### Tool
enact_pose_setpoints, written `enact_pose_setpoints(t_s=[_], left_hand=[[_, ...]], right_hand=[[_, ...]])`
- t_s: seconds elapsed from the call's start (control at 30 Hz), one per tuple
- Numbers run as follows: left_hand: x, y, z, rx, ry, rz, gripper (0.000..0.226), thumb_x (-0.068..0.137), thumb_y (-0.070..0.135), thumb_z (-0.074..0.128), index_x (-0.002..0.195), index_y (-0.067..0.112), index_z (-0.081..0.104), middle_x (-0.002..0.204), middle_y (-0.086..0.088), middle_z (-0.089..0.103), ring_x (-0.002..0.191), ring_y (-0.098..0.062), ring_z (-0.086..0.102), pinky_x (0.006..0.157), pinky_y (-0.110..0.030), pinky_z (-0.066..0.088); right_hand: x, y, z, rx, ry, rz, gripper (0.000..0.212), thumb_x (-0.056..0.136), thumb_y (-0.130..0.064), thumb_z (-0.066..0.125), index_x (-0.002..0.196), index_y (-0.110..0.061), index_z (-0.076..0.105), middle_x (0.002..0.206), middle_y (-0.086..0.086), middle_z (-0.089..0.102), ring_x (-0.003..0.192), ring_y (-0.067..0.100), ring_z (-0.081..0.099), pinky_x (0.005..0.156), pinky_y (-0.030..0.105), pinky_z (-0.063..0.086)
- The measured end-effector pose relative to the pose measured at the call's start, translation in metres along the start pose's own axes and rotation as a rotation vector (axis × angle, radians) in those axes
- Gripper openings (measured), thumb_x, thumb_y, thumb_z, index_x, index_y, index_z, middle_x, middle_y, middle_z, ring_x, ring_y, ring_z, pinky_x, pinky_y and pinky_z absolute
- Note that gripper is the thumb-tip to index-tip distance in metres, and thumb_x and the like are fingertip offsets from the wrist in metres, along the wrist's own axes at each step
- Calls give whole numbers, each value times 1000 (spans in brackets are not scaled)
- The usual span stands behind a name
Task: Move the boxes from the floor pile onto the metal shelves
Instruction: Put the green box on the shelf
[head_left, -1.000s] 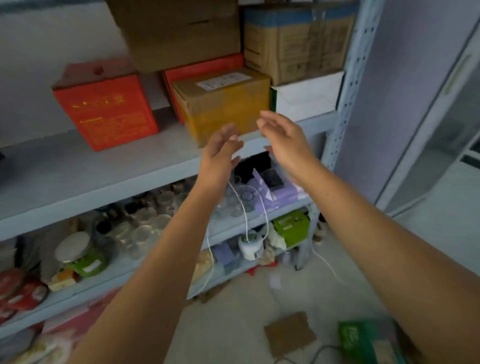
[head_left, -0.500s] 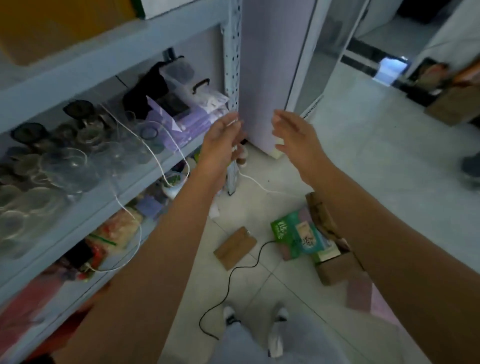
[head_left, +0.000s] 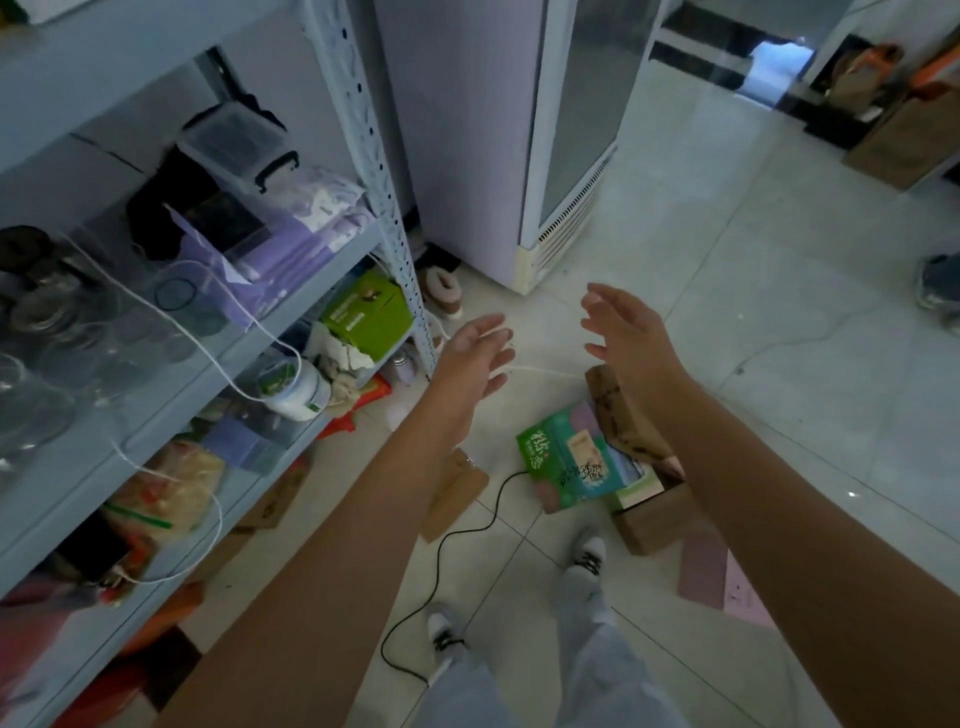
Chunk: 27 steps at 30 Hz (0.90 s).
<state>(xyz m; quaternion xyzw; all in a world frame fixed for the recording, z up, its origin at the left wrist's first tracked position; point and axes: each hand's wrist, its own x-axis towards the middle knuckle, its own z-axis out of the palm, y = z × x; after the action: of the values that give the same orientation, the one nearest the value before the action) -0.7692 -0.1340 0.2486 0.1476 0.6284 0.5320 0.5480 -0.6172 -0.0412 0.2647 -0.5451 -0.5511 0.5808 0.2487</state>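
Observation:
On the tiled floor lies a small pile: a green printed box (head_left: 571, 465) resting on an open brown cardboard box (head_left: 649, 519), with a cardboard flap (head_left: 621, 415) standing up behind it. My left hand (head_left: 480, 356) and my right hand (head_left: 626, 335) hover above and beyond the pile, both empty with fingers spread, palms facing each other. The metal shelves (head_left: 363, 130) stand on the left, packed with jars, purple packs and a green carton (head_left: 366, 314).
A flat cardboard piece (head_left: 457, 491) and a black cable (head_left: 467, 525) lie by my feet. A white cord (head_left: 540, 370) trails from the shelves. A glass-door fridge (head_left: 524, 130) stands behind. A pink sheet (head_left: 711, 571) lies right. Another person's shoe (head_left: 937, 283) is at far right.
My view has swung from the upper shelf down to the floor pile. Both empty hands have dropped away from the shelved yellow box and lowered toward the floor.

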Motion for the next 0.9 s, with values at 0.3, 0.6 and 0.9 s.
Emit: enact_pose_setpoints(t_s=[0.3, 0.6, 0.9], left_hand=[[123, -66, 125, 22, 39, -171, 30, 102, 18, 50, 132, 19, 55, 126, -1, 62, 118, -20, 59, 100, -37, 45], [236, -266, 118, -46, 199, -447, 26, 102, 16, 50, 127, 19, 53, 113, 0, 60, 110, -20, 57, 101, -38, 42], [333, -523, 70, 82, 316, -641, 35, 98, 19, 53, 132, 14, 54, 122, -4, 62, 107, -17, 60, 84, -27, 45]], right_hand=[[120, 106, -112, -56, 22, 271, 50, 79, -70, 55, 123, -46, 58, 102, -7, 69, 84, 17, 70, 78, 41, 59], [205, 306, -97, -149, -1, 443, 39, 92, -44, 51, 100, -9, 64, 94, 18, 62, 89, 23, 61, 84, 36, 48], [250, 561, -67, -310, -14, 608, 69, 79, -66, 56, 128, -17, 54, 124, -1, 60, 109, 19, 59, 91, 38, 49]])
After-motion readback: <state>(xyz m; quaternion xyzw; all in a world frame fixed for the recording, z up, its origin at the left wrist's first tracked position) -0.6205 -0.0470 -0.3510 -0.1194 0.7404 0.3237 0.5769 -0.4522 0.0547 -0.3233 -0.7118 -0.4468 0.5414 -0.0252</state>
